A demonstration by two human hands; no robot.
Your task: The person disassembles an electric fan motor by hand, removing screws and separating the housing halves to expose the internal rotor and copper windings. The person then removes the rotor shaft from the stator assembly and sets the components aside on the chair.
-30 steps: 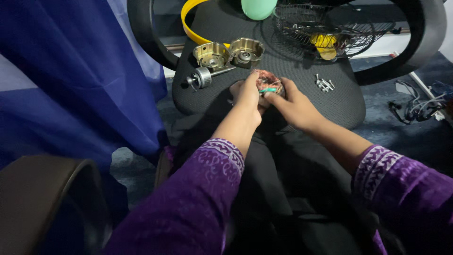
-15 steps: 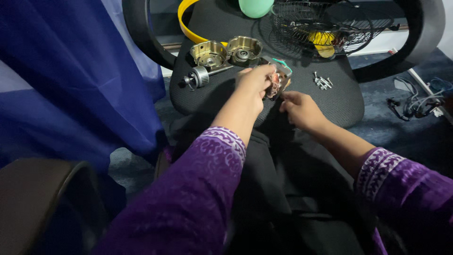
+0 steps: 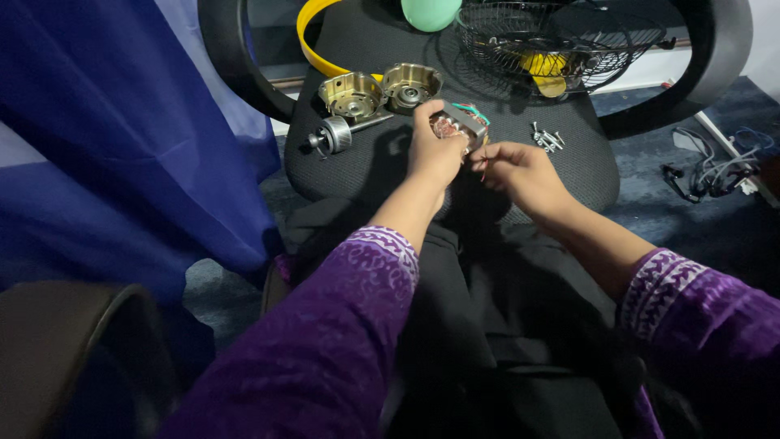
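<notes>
My left hand [image 3: 433,150] grips a small motor stator [image 3: 457,124] with copper windings and coloured wires, held above a black mesh chair seat [image 3: 366,167]. My right hand [image 3: 520,172] is just to its right, fingers pinched on thin wires trailing from the stator. Both arms wear purple patterned sleeves.
On the seat lie two brass-coloured motor housings [image 3: 351,94] [image 3: 410,84], a rotor with shaft [image 3: 335,134] and several screws [image 3: 547,136]. A black wire fan guard [image 3: 552,41], a yellow ring [image 3: 313,45] and a green object [image 3: 431,11] sit at the back. Blue cloth [image 3: 114,138] hangs left; cables [image 3: 711,175] lie on the floor at right.
My left hand lifted the stator up and away from the lap toward the seat's middle. My right hand came off the stator and now pinches its wires.
</notes>
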